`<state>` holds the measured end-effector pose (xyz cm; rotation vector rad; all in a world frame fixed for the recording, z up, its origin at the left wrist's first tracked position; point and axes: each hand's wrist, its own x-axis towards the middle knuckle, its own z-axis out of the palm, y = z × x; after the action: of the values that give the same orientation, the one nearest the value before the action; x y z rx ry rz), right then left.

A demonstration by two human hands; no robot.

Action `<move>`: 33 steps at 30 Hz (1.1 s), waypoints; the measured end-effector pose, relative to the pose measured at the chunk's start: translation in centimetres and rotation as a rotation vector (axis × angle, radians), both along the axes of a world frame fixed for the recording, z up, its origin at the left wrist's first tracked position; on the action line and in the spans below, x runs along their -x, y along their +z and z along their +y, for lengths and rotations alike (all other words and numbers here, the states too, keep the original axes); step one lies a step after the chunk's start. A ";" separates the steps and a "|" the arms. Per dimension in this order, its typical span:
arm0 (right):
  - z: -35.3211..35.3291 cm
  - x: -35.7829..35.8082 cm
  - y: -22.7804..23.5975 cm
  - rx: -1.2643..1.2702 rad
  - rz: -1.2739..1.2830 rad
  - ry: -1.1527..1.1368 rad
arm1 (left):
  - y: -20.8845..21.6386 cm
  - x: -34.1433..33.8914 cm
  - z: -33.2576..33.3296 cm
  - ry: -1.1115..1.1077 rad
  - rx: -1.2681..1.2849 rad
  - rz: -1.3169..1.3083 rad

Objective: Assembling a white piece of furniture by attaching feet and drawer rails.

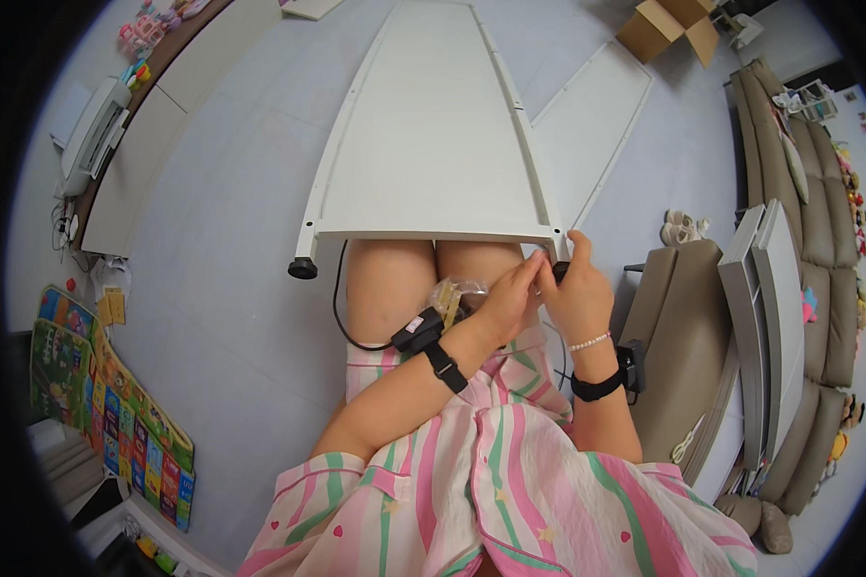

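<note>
Over your knees [392, 258], the white panel [438, 144] extends; your right hand [579, 291] pinches its black foot [561, 270]; your left hand [508, 300] adjoins, grip unclear. The clear bag [460, 289] holds indistinct contents.

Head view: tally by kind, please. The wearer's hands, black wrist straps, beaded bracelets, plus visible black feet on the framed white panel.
Hands, left and right: 2
Black wrist straps, left and right: 2
Beaded bracelet: 1
Black feet, left and right: 2
Total: 7
</note>
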<state>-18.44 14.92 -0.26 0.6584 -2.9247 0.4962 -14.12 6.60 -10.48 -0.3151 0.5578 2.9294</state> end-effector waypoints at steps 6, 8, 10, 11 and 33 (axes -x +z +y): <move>0.6 1.2 -0.7 -0.043 -0.150 -0.016 | 0.9 0.1 0.4 0.027 0.010 -0.006; 0.9 1.6 -0.8 0.016 -0.211 -0.003 | 1.0 0.1 0.3 0.034 0.023 0.008; 1.3 2.0 -1.2 0.075 -0.270 0.009 | 1.1 0.1 0.2 0.039 0.037 0.022; 1.5 2.2 -1.5 0.127 -0.306 0.013 | 1.2 0.1 0.3 0.039 0.025 0.021; 1.1 1.3 -2.7 1.193 -1.143 -0.248 | 0.9 0.4 0.8 0.128 -0.013 0.035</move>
<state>-19.73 15.99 -2.93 -0.2831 -2.4379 2.8937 -14.49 7.38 -9.63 -0.3101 0.5416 3.0660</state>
